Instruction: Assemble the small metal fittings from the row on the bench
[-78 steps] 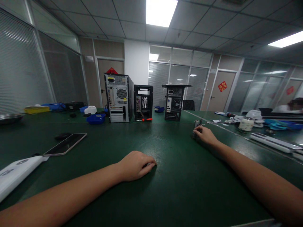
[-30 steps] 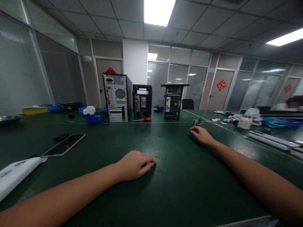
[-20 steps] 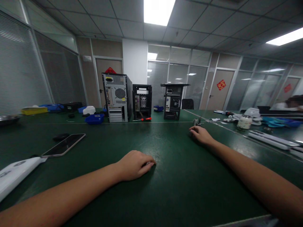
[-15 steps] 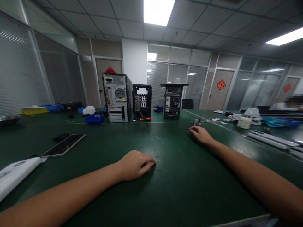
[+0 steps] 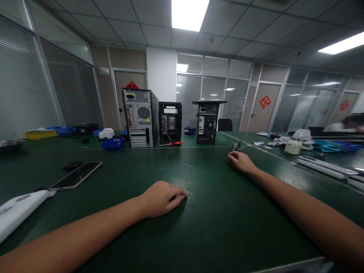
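My left hand (image 5: 163, 199) rests on the green tabletop (image 5: 199, 235) with its fingers curled and the thumb close to the fingertips. Whatever may lie between them is too small to make out. Farther off to the right, my right hand (image 5: 241, 161) is closed in a pinch, low over the table. A small greyish thing seems to show at its fingertips, but I cannot tell its kind. Just beyond those fingers stand small metal cylindrical pieces (image 5: 234, 146).
Opened computer cases (image 5: 141, 117) stand at the back, with a red-handled screwdriver (image 5: 174, 143) before them. To the left lie a phone (image 5: 76, 176) and a white box (image 5: 19, 210). A blue bin (image 5: 113, 143) sits farther back; a jar (image 5: 293, 146) is at right.
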Demonstrator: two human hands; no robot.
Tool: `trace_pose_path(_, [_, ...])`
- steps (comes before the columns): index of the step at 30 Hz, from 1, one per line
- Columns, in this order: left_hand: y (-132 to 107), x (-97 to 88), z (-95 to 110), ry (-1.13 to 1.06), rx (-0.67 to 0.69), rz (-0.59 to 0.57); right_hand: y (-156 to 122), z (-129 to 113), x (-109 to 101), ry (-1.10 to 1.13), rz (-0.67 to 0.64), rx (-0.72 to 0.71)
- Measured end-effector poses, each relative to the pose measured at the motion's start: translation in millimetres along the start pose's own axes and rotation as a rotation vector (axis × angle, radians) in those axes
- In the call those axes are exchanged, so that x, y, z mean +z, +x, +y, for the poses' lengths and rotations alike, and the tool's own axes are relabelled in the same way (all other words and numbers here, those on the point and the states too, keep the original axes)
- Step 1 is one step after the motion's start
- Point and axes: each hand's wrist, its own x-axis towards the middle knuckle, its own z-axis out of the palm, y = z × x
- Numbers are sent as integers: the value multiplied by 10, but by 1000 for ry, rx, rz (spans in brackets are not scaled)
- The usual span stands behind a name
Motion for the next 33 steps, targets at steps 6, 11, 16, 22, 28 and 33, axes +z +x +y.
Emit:
trace_pose_path(6, [-3,-2,-9,12,2,-3,39,54,5,-100,94,11])
trace_pose_path(11, [-29,-20,-19,5,7,7,39,35,-2,-43,89,47])
trace_pose_path(16, [-35,-24,-35,-9,12,17,36,34,-9,0,93,77])
trace_pose_path(22, [-35,-13,-35,-2,12,21,29,26,-24,8,115,64])
trace_pose_path(28, [-43,-31,-30,3,14,23,16,-26,-48,51,103,47])
trace_pose_path(33, [-55,-25,-44,-5,12,16,6,-48,-43,66,108,35])
